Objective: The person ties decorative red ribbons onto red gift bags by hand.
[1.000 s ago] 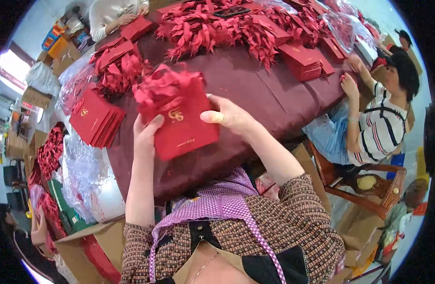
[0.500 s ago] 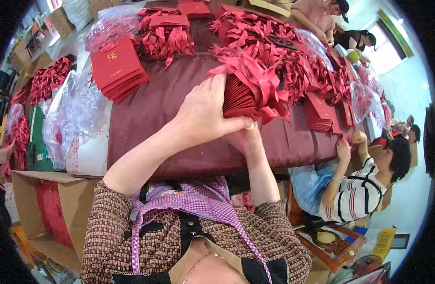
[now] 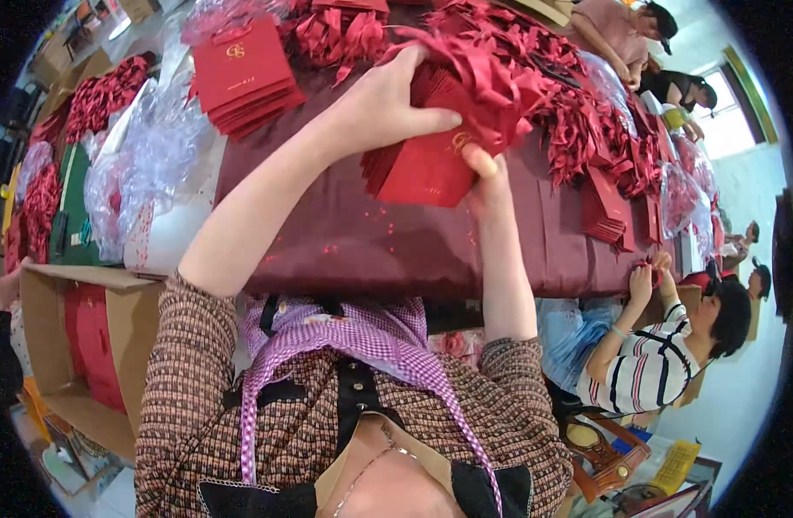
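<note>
Between my two hands is a stack of small red paper gift bags (image 3: 424,173) with gold print, its red ribbons (image 3: 500,86) bunched at the top. My left hand (image 3: 383,108) grips it from the upper left, thumb across the front bag. On the lower right side, my right hand (image 3: 487,177) closes on the stack with its thumb against the front; its other fingers are hidden behind the bags. The stack is tilted, front face toward me, over a table with a dark red cloth (image 3: 327,224).
Another stack of red gift bags (image 3: 245,73) lies at the left, beside clear plastic wrap (image 3: 155,164). Heaps of ribboned bags (image 3: 604,129) cover the far right side. An open cardboard box (image 3: 124,345) stands at lower left. A co-worker in a striped top (image 3: 643,363) sits at right.
The stack has turned, so the front bag's printed face shows where its layered edges showed before. My right thumb now lies on that face. The whole view has shifted somewhat.
</note>
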`<action>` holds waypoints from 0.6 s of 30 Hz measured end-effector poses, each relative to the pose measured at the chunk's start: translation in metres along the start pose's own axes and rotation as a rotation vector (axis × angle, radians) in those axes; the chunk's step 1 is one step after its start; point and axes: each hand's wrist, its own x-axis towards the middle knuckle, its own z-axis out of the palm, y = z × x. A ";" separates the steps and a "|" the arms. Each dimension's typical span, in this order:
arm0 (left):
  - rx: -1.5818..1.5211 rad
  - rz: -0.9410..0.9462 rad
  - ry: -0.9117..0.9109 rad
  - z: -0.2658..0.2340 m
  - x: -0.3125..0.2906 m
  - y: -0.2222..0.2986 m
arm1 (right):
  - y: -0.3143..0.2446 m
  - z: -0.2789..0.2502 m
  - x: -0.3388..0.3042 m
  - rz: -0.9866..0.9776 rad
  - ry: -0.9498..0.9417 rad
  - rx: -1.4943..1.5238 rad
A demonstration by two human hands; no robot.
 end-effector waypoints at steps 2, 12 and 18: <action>0.048 -0.004 0.000 -0.003 0.005 0.001 | -0.007 0.004 0.006 -0.057 0.000 -0.027; -0.297 0.064 -0.044 0.011 -0.042 -0.043 | 0.007 -0.012 -0.004 -0.347 0.080 -0.399; -0.259 -0.284 -0.322 0.034 -0.077 -0.078 | 0.044 -0.051 -0.016 -0.182 -0.010 -0.571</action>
